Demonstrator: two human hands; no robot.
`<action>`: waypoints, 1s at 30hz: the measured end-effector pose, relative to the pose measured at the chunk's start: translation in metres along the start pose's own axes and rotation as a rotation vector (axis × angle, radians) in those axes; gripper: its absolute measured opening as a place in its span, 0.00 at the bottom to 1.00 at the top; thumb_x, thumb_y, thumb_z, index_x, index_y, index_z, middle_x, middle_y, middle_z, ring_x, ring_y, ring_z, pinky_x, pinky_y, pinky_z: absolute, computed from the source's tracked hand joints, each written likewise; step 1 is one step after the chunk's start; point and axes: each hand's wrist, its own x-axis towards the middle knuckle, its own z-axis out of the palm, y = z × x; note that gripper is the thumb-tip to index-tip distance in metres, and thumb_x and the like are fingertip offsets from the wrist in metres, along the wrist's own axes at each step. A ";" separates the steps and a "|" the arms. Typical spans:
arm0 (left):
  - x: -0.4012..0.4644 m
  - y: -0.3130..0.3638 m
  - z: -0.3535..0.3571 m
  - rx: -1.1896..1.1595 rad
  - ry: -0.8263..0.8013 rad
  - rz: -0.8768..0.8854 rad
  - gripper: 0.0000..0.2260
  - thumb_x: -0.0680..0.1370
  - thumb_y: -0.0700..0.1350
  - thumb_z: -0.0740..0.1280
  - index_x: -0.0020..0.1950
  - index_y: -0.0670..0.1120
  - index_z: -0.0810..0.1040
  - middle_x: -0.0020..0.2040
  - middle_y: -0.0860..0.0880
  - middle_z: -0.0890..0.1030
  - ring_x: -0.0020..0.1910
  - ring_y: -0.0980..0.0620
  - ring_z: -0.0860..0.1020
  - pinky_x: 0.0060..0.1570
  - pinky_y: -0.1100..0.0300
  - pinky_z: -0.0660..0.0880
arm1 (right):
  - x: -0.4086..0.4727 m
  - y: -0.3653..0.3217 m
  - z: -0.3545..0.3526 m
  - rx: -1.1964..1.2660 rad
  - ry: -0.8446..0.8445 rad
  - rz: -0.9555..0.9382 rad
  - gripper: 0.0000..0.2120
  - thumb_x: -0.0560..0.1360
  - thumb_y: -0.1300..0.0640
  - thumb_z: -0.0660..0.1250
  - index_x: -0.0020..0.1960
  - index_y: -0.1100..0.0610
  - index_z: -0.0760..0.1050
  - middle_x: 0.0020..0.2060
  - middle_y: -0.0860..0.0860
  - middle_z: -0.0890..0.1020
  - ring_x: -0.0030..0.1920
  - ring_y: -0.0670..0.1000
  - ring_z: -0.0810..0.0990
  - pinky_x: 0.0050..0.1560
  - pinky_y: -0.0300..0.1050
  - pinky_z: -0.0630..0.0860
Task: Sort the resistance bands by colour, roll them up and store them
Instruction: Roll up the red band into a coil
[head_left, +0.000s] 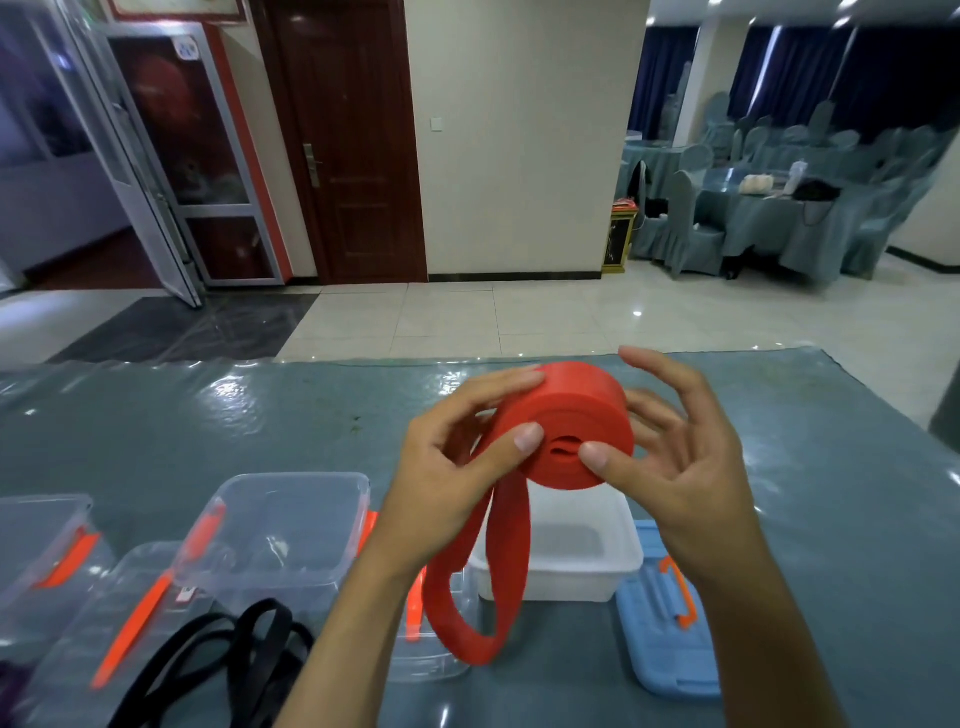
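Both hands pinch the half-rolled red band (563, 426) above the white tub (561, 558): left hand (452, 467) curled round it, right hand (670, 457) thumb pressing, fingers probably splayed behind.

Beyond the far edge of the tabletop (156, 415), which wore a grey-blue cloth under clear plastic, pale glossy floor tiles (519, 317) ran away from me. A dark mat (197, 327) lay on the floor off the far left corner. Behind it a dark red wooden door (348, 140) stood closed, with a metal handle on its left side. To its left I saw a glass door in a metal frame (156, 156) swung open. A cream wall (524, 135) carried a small white switch plate (437, 123). Off past the far right corner stood a dining table (753, 208) and chairs in blue-grey covers (691, 228), before dark blue curtains (795, 73).
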 end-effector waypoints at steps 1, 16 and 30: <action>0.000 0.000 -0.002 -0.001 -0.045 -0.031 0.19 0.80 0.44 0.73 0.70 0.55 0.82 0.67 0.47 0.82 0.66 0.46 0.81 0.64 0.59 0.77 | 0.000 0.001 0.000 0.009 0.010 -0.024 0.30 0.69 0.60 0.80 0.68 0.44 0.77 0.59 0.53 0.85 0.59 0.57 0.86 0.51 0.46 0.85; 0.001 -0.003 -0.001 0.042 0.074 -0.030 0.15 0.76 0.46 0.76 0.63 0.54 0.85 0.60 0.49 0.87 0.61 0.47 0.84 0.64 0.54 0.80 | 0.004 0.011 -0.005 0.022 -0.016 0.072 0.26 0.66 0.54 0.84 0.60 0.44 0.79 0.55 0.51 0.86 0.54 0.54 0.87 0.52 0.48 0.84; 0.007 -0.005 -0.003 0.114 0.066 -0.045 0.18 0.75 0.45 0.80 0.63 0.53 0.85 0.58 0.52 0.87 0.59 0.50 0.85 0.56 0.63 0.80 | 0.008 0.020 -0.009 0.068 -0.039 0.204 0.23 0.67 0.55 0.81 0.54 0.50 0.72 0.51 0.56 0.85 0.49 0.57 0.86 0.46 0.49 0.84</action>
